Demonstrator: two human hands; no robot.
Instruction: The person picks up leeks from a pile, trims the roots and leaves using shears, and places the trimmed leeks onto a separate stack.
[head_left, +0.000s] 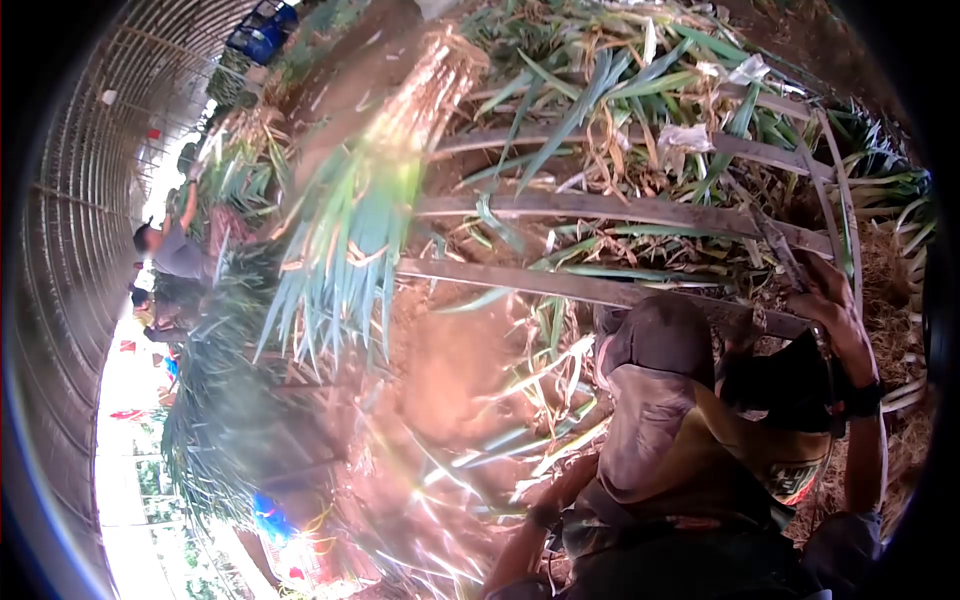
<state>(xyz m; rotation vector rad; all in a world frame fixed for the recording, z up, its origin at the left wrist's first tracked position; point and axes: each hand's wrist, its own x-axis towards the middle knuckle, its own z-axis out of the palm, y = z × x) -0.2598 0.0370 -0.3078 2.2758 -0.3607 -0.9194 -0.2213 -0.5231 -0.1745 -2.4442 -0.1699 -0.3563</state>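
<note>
My right hand [828,298], a dark watch on its wrist, is closed round a narrow, dark, stick-like thing [778,245] at the right, over the wooden slats. What kind of thing it is, I cannot tell. My left hand [577,478] is beside my bent knee at the lower middle, its fingers hidden behind the leg. A large bundle of green onions [365,195] lies at the upper middle, roots up and leaves toward the bottom of the view. Near my right hand, pale onion stalks [905,230] are heaped along the right edge.
Wooden slats [610,207] cross in front of me, with loose leaves [600,95] and dry husks among them. More green onions [215,400] are piled at the left. Two people [178,250] are farther off, under a ribbed tunnel roof [70,230]. A blue thing [262,38] stands at the top left.
</note>
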